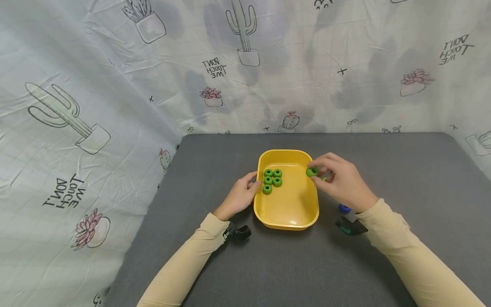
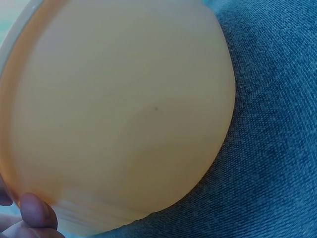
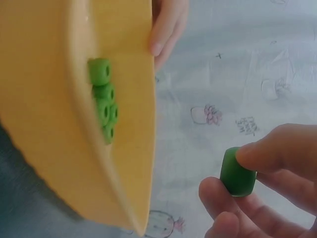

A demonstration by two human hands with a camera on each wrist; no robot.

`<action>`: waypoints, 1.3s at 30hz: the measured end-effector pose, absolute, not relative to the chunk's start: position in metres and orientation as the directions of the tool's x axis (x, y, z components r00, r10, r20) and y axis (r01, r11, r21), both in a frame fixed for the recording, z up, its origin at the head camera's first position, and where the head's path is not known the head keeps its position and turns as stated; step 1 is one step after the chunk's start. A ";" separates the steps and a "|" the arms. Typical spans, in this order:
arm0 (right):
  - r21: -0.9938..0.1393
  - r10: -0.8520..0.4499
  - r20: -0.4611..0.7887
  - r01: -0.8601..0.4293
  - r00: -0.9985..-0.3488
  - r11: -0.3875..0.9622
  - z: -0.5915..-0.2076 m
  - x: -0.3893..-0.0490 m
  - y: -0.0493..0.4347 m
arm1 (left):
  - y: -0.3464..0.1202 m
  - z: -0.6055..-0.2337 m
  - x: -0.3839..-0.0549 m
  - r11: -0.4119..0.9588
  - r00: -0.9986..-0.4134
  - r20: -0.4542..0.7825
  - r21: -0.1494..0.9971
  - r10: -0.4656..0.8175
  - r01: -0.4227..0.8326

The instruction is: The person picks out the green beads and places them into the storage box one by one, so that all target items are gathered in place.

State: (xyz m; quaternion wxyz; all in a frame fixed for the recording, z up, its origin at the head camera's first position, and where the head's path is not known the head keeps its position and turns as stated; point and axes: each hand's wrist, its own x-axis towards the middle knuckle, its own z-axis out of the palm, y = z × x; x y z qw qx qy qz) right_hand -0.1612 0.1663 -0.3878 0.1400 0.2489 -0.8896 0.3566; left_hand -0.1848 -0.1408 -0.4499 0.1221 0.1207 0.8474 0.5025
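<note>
A yellow tray point(image 1: 293, 200) with a raised rim stands on the grey table. Several green beads point(image 1: 267, 180), each with a hole, sit in its left half, most of them side by side. At the left rim my left hand point(image 1: 242, 194) grips the tray wall, thumb over the edge. In the left wrist view, that thumb point(image 2: 37, 210) shows at the tray's edge. My right hand point(image 1: 339, 179) pinches another green bead point(image 3: 238, 173) between thumb and fingers, up at the tray's right rim. A second bit of green point(image 1: 324, 179) shows among the right hand's fingers.
A blue ring-shaped piece point(image 1: 344, 208) lies on the table point(image 1: 291, 268) right of the tray, partly hidden beneath the right wrist. Black wrist straps point(image 1: 237, 232) hang under the sleeves. Printed cactus cloth point(image 1: 307, 64) walls the back and left side.
</note>
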 end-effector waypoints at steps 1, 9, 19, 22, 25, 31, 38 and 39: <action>-0.565 -0.348 0.425 -0.545 -0.836 0.619 -0.387 -0.162 0.164 | -0.141 -0.450 -0.185 0.467 -0.941 -0.086 0.880 0.326 0.081; -0.577 -0.386 0.376 -0.539 -0.842 0.613 -0.378 -0.170 0.144 | -0.140 -0.450 -0.185 0.475 -0.942 -0.086 0.876 0.325 0.084; -0.632 -0.439 0.261 -0.496 -0.860 0.595 -0.377 -0.184 0.125 | -0.139 -0.452 -0.186 0.467 -0.944 -0.082 0.881 0.320 0.081; -0.643 -0.461 0.213 -0.479 -0.861 0.598 -0.378 -0.189 0.120 | -0.139 -0.452 -0.186 0.465 -0.944 -0.081 0.882 0.320 0.081; -0.646 -0.472 0.180 -0.466 -0.863 0.604 -0.380 -0.193 0.114 | -0.139 -0.452 -0.187 0.466 -0.944 -0.083 0.881 0.320 0.080; -0.649 -0.488 0.139 -0.451 -0.862 0.613 -0.387 -0.204 0.103 | -0.139 -0.450 -0.186 0.470 -0.945 -0.093 0.880 0.313 0.069; -0.650 -0.515 0.086 -0.439 -0.853 0.620 -0.396 -0.211 0.094 | -0.138 -0.448 -0.186 0.460 -0.945 -0.092 0.886 0.315 0.067; -0.647 -0.517 0.081 -0.440 -0.852 0.623 -0.397 -0.212 0.093 | -0.138 -0.449 -0.186 0.458 -0.945 -0.090 0.886 0.315 0.068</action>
